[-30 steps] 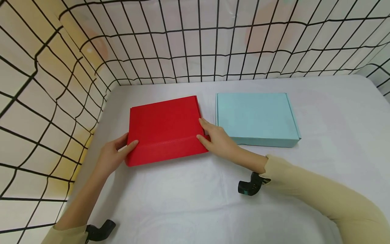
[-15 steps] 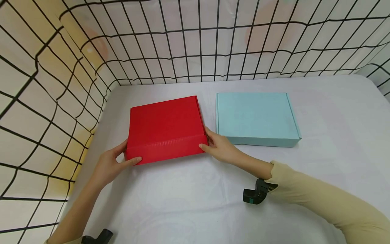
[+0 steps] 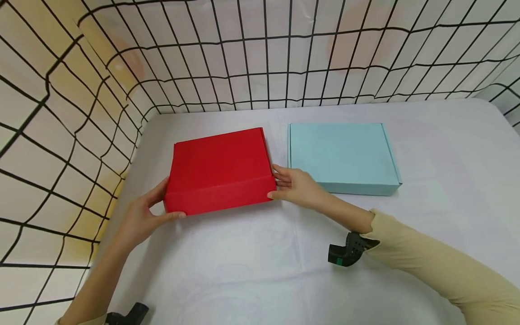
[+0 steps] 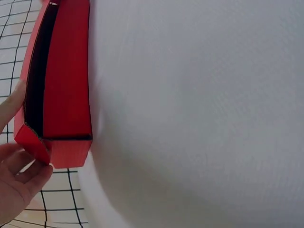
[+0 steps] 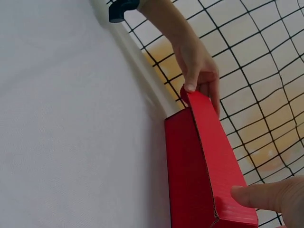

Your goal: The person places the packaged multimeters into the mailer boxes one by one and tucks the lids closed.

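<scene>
A red cardboard box [image 3: 221,162] lies slightly angled on the white-covered table, its lid over the base. The lid's front flap [image 3: 221,197] slopes down, and the left wrist view shows a dark gap between it and the box's front wall [image 4: 69,76]. My left hand [image 3: 138,219] holds the lid's left front corner, thumb at the front flap and fingers by the side. At the right front corner my right hand [image 3: 298,187] has its thumb against the flap [image 5: 218,156] and its fingers bent along the side. The box's inside is hidden.
A closed light blue box [image 3: 341,155] lies just right of the red one, close to my right hand. Black wire grid [image 3: 266,58] fences the table [image 3: 252,271] at the back and left. A black wrist camera [image 3: 347,250] hangs below my right forearm.
The red lid's front flap has folded from sticking outward to hanging downward. My left thumb has shifted from the top onto the flap. My right hand has moved down to the front corner.
</scene>
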Tool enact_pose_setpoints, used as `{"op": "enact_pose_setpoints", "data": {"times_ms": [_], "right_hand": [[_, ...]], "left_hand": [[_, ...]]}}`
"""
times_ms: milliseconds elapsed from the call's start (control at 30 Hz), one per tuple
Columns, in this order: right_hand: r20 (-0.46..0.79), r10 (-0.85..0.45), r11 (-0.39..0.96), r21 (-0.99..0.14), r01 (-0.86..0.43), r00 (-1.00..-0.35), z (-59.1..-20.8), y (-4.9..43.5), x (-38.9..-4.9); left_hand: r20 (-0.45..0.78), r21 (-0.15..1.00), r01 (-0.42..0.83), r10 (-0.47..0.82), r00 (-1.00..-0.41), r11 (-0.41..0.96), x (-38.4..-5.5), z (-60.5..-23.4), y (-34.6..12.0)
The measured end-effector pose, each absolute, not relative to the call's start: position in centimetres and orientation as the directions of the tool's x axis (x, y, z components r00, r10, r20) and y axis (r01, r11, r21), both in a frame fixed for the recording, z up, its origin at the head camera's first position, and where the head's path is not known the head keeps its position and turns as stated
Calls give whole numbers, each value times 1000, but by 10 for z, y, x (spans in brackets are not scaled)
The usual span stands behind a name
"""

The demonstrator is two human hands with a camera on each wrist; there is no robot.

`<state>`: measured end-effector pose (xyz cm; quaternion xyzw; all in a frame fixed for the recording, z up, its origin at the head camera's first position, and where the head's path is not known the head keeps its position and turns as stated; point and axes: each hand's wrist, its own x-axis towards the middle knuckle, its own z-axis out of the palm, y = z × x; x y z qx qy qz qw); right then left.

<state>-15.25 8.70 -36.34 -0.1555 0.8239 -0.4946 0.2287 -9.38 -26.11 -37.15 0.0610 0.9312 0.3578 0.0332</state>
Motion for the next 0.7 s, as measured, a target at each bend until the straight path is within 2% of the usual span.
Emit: {"op": "enact_pose_setpoints", "data": {"times_ms": [200,533,700], "right_hand": [[-153,-488,462,-880,-106,-859,-364,86,-150],[-11,-450,500,-832,-241,-893,-363,83,-145],[71,-462,524,-782,-337,-884,-371,82,-144]], "left_hand": [[23,640,148,174,-985,754,-93,-370,-260],[139,582,184,126,-982,792,-95,-369,-257],[193,573,206,114,-975,793,-97,-372,-253]]}}
